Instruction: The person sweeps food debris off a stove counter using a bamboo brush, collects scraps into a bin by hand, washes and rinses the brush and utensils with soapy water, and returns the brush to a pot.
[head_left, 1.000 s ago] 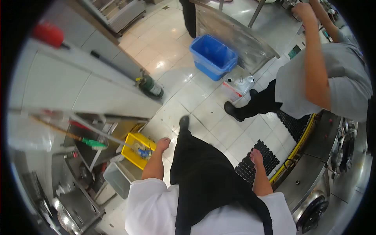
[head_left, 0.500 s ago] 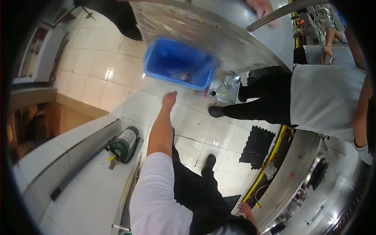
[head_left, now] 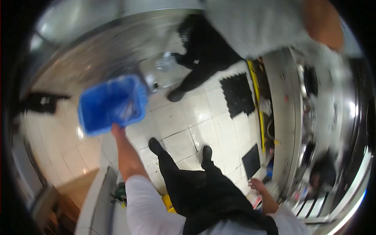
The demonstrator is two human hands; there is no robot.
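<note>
My left hand (head_left: 118, 129) is closed on the near rim of a blue plastic bin (head_left: 92, 127), my arm stretched out to it. The bin is tilted towards me, and something small and pale, blurred, lies inside. My fingertips are hidden by the rim. Low on the right, my right hand (head_left: 256, 185) hangs by my side with loosely curled, parted fingers and nothing visible in it. Near it is a black flat panel (head_left: 251, 161).
Another person in a grey top (head_left: 254, 29) and black trousers stands ahead, one shoe near the bin. A black mat (head_left: 237, 94) lies on the tiled floor (head_left: 178, 123). A yellow pipe (head_left: 257, 113) runs along the steel cooking counter (head_left: 282, 129) at right. A green cylinder (head_left: 120, 192) stands at lower left.
My left hand has reached forward from short of the bin and taken hold of its rim. The bin has tilted. My view has swung, shifting the bin and the other person leftward.
</note>
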